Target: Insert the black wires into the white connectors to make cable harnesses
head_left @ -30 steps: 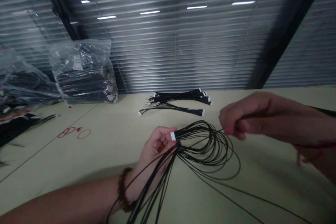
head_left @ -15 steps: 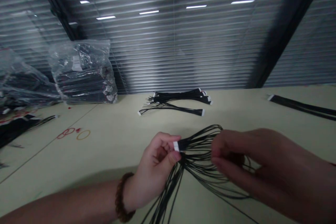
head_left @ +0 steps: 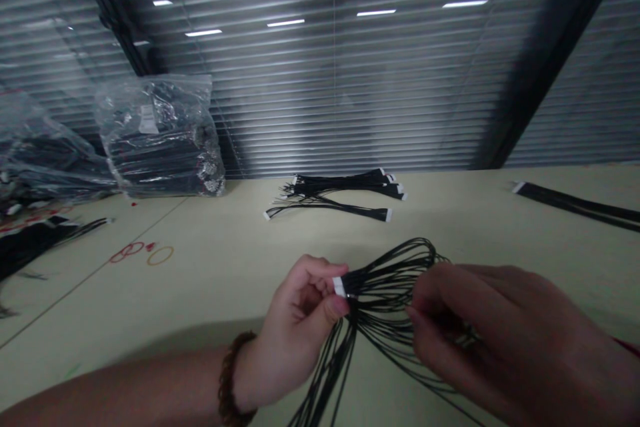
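The left hand (head_left: 295, 327) is in a narrow, firm pinch, thumb and fingers shut on a small white plug (head_left: 339, 286) that sits right at the fingertips. Black wires (head_left: 385, 297) run from the plug to the right of the grip, curve round in a loose bunch of loops, and their long ends drop below the grip toward the table (head_left: 150, 310). The right hand (head_left: 480, 340) is just right of the grip, w/ its fingers (head_left: 417, 313) curled in among the loops. That hand is dim & partly hidden, so I can't say for sure if it's pinching a wire or only touching them. A bead bracelet (head_left: 227, 373) sits on the left wrist, behind the grip.

Straight ahead of the grip, well apart from it, a small pile of wire bundles (head_left: 335, 190) w/ white plugs lies on the table. Far right of the grip is one more flat bundle (head_left: 575, 207). Left of the grip are two thin loops, approx rubber bands, one red (head_left: 127, 253) and one orange (head_left: 160, 255), and a black bundle (head_left: 35, 247) near the table's left side. Further back left, clear plastic bags (head_left: 160, 137) of wires sit against window blinds (head_left: 350, 80).
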Action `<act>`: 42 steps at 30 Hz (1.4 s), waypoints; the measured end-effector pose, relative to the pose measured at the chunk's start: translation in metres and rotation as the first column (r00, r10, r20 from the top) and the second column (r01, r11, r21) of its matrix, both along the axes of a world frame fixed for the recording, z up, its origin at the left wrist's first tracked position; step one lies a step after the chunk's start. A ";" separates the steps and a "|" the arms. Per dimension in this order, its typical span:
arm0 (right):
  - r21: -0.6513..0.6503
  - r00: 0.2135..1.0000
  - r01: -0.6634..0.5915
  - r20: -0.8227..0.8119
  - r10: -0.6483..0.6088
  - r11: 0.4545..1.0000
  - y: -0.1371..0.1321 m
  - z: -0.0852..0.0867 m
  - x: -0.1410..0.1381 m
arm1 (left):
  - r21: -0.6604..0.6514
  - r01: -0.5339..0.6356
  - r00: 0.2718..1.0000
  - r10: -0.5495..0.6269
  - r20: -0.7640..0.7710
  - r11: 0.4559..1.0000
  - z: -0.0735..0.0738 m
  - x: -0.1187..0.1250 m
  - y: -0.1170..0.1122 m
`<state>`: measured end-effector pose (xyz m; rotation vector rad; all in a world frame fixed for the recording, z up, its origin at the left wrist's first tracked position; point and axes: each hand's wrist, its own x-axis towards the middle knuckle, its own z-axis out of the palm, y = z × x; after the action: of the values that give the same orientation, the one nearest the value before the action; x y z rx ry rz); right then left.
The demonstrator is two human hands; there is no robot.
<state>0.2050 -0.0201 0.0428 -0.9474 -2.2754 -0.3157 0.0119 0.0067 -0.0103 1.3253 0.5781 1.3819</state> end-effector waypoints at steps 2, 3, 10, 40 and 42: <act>-0.003 1.000 0.004 0.002 -0.004 1.000 0.000 -0.002 -0.001 | -0.001 -0.004 1.000 0.004 -0.008 1.000 0.000 0.000 0.000; -0.003 1.000 0.003 -0.001 -0.003 1.000 -0.001 -0.002 -0.001 | 0.001 -0.005 1.000 0.005 -0.006 1.000 0.001 0.000 0.000; 0.001 1.000 0.002 -0.017 -0.002 1.000 -0.001 -0.001 -0.001 | -0.004 0.030 0.999 -0.030 0.023 1.000 0.000 0.000 0.000; -0.399 0.999 -0.007 0.039 0.024 0.917 0.000 0.008 -0.002 | 0.106 0.103 0.991 -0.093 -0.096 0.989 -0.002 -0.002 -0.002; -0.288 0.998 0.011 0.068 0.009 0.958 0.001 0.003 -0.004 | 0.085 0.111 0.990 -0.103 -0.097 0.990 -0.003 -0.001 -0.003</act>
<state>0.2015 -0.0192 0.0459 -1.0970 -2.4276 -0.0148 0.0107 0.0041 -0.0128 1.4778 0.5034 1.2769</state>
